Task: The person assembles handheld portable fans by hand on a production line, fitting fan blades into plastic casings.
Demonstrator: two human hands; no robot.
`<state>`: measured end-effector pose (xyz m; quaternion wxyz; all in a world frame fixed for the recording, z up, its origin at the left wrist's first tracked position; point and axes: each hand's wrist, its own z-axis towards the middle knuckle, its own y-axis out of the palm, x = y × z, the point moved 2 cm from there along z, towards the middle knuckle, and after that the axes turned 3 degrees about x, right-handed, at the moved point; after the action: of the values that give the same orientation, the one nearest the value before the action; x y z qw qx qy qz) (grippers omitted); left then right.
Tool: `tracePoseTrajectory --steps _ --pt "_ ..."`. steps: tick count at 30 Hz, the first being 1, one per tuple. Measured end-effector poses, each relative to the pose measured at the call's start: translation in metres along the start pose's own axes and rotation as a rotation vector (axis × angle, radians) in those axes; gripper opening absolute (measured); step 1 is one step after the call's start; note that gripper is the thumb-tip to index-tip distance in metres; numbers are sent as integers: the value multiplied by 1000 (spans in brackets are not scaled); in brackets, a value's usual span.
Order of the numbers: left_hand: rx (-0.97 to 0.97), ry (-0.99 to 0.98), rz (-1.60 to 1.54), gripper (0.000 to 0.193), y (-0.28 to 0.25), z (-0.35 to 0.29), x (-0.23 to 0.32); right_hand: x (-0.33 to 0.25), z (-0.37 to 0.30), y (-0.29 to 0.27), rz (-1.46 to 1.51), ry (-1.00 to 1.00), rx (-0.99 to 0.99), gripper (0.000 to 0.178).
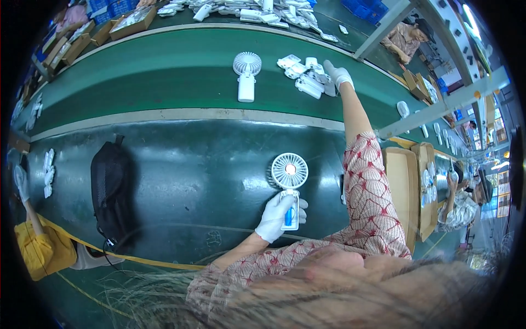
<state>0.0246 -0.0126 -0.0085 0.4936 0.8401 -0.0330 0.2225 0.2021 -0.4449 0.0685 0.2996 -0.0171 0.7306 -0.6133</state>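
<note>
My left hand, in a white glove, is closed around the handle of a small white handheld fan. The fan's round grille faces up, and the handle's front is uncovered, showing a blue cylindrical battery inside. My right hand, also gloved in white, is stretched far forward over the green conveyor belt. Its fingers extend at the right edge of a small heap of white plastic parts. Its fingertips are partly hard to make out. Another white fan lies on the belt left of that heap.
A black bag lies on the dark green worktable at left. Cardboard trays stand right of my arm. Beyond the belt is a large pile of white parts. A metal frame rises at right. Co-workers sit on both sides.
</note>
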Motion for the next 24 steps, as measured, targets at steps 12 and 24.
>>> tracePoseTrajectory --steps 12,24 --pt "31 -63 -47 28 -2 -2 11 -53 4 41 -118 -16 -276 50" --pt "-85 -2 -101 21 2 3 -2 42 -55 -26 -93 -251 1 39"
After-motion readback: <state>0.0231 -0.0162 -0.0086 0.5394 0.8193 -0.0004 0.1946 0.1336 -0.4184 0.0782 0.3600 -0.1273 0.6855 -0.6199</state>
